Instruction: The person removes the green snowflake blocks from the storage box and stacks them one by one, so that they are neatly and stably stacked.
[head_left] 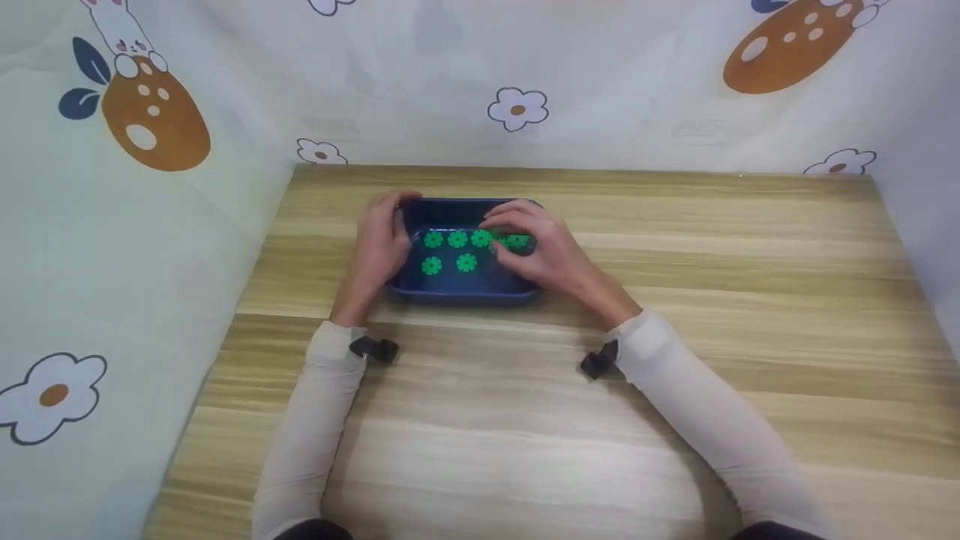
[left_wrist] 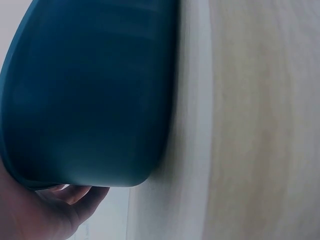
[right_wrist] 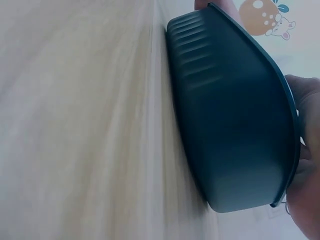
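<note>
A dark blue tray [head_left: 465, 298] holds several small green flower-shaped pieces [head_left: 466, 262], in a back row and a front row. My left hand [head_left: 380, 244] grips the tray's left end, with its fingers curled round the rim; the left wrist view shows that hand [left_wrist: 47, 212] below the tray's outer wall [left_wrist: 90, 100]. Over the right part of the tray, my right hand [head_left: 544, 247] pinches a green piece between thumb and fingers, partly hidden. In the right wrist view the tray's side [right_wrist: 235, 115] hides most of the right hand's fingers [right_wrist: 305, 162].
The tray stands on a wood-grain table [head_left: 480, 420], toward its back edge. Behind and to the left hangs a pale cloth [head_left: 420, 90] printed with flowers, rabbits and orange shapes. Each wrist carries a small black device, the left one [head_left: 375, 349] and the right one [head_left: 600, 360].
</note>
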